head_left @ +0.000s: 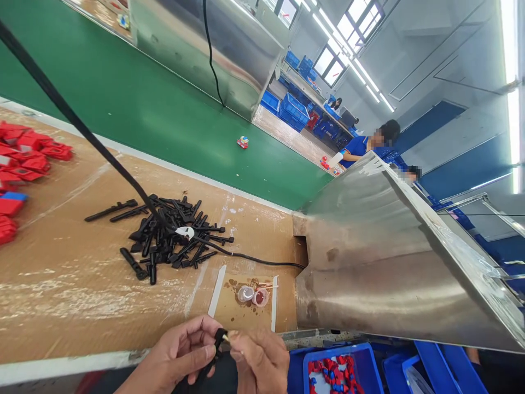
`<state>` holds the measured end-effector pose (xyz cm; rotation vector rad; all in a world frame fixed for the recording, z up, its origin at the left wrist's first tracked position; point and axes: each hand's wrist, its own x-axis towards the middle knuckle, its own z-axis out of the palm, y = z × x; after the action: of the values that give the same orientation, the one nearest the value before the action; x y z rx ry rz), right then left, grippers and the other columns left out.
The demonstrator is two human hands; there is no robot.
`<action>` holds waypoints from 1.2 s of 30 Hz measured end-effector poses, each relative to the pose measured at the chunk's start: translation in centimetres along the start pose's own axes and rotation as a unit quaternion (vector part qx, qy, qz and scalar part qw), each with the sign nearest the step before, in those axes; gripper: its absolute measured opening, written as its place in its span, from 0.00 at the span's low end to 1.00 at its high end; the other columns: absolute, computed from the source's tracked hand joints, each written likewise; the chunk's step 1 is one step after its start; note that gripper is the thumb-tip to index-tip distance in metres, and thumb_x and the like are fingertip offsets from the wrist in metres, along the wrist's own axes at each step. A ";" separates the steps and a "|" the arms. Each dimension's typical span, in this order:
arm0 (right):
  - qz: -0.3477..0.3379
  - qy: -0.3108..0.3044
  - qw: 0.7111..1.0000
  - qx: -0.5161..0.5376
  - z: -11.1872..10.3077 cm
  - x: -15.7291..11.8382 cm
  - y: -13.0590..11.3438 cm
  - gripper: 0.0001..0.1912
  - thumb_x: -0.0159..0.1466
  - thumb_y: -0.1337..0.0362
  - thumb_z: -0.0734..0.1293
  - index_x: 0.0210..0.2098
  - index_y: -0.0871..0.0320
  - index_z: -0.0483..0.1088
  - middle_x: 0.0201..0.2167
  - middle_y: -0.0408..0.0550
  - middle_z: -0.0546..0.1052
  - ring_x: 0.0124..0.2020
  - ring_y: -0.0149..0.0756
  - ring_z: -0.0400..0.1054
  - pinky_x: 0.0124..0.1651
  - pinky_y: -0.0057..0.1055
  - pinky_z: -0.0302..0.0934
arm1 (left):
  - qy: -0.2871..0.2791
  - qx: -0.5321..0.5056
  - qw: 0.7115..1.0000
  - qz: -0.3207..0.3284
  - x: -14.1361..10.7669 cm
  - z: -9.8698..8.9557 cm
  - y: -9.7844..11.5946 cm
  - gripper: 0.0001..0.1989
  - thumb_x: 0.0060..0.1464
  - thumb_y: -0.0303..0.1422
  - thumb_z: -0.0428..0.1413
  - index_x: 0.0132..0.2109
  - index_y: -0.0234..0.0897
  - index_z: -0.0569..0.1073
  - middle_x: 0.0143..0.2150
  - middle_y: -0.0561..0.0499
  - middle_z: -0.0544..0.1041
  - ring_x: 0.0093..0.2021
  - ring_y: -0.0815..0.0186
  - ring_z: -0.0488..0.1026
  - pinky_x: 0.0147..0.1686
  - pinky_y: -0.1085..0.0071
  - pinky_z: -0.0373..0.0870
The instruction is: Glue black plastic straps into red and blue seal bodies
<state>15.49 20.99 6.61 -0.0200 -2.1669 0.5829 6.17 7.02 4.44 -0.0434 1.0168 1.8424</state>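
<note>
My left hand is closed around a black plastic part near the table's front edge. My right hand pinches a thin pale stick, its tip at the upper end of that part. Most of the stick is hidden by my fingers. Just beyond my hands, a small clear cup and a cup with dark red contents stand on a stained sheet, with thin sticks beside them. Farther left lies a heap of similar black parts.
Red parts are piled at the left. A black cable crosses the black heap into a slot in the metal panel. Behind runs a green belt carrying a small toy. A blue bin sits lower right; a co-worker is beyond.
</note>
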 end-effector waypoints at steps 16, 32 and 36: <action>0.115 -0.091 0.989 -0.013 -0.5 1.1 -1.4 0.15 0.79 0.57 0.63 0.38 0.52 0.77 0.27 0.41 0.81 0.27 0.32 0.76 0.34 0.29 0.68 | -0.059 -0.069 0.993 -0.082 0.4 -1.6 -1.6 0.28 0.32 0.50 0.82 0.34 0.35 0.85 0.26 0.50 0.77 0.24 0.69 0.71 0.23 0.78 0.58; 0.155 0.003 0.977 0.146 -1.3 1.8 -0.8 0.11 0.78 0.57 0.67 0.42 0.51 0.81 0.28 0.42 0.84 0.26 0.32 0.78 0.29 0.24 0.72 | -0.042 -0.147 0.979 -0.134 -1.3 -0.9 0.8 0.23 0.34 0.41 0.83 0.36 0.35 0.88 0.29 0.51 0.77 0.30 0.67 0.70 0.32 0.77 0.70; 0.159 -0.005 0.980 0.118 -1.2 1.6 -0.9 0.11 0.77 0.57 0.68 0.41 0.50 0.82 0.28 0.41 0.84 0.27 0.32 0.78 0.31 0.25 0.71 | -0.031 -0.151 0.979 -0.134 -1.2 -0.7 0.7 0.23 0.33 0.40 0.83 0.36 0.35 0.88 0.30 0.51 0.78 0.30 0.67 0.70 0.32 0.76 0.71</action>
<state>15.54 20.98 8.78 -0.2389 -2.1041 1.0209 6.01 5.53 4.94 -0.2903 0.6458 1.7221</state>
